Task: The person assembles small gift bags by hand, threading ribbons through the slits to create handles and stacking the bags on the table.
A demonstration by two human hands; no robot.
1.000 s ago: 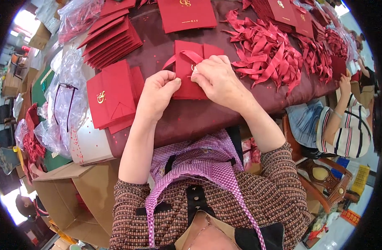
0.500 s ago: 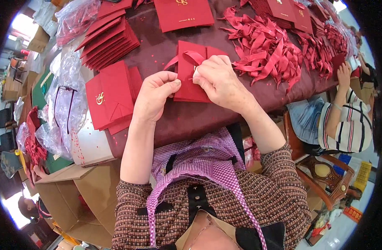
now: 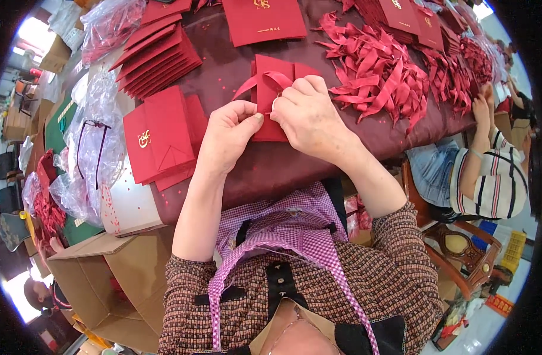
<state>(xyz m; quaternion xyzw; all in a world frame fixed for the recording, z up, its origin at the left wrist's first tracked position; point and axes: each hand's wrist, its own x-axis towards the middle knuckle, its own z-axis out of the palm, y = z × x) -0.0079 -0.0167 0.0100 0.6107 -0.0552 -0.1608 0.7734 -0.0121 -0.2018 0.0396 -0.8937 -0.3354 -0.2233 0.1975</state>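
Head view is showing both hands working a red ribbon [image 3: 265, 80] onto a red paper bag [image 3: 275, 94] lying on the table [image 3: 271, 171]: left hand [image 3: 232, 133] is pinching the bag, right hand [image 3: 309, 115] is gripping ribbon; tightening likely needs steady pulling.

Maroon-clothed table [image 3: 294, 171]: red bags [image 3: 158, 139], ribbons [image 3: 380, 74]

Bare worktop [image 3: 318, 160] just below the hands, hemmed by ribbon pile [image 3: 383, 71] at right, stacked red bags [image 3: 158, 136] at left.
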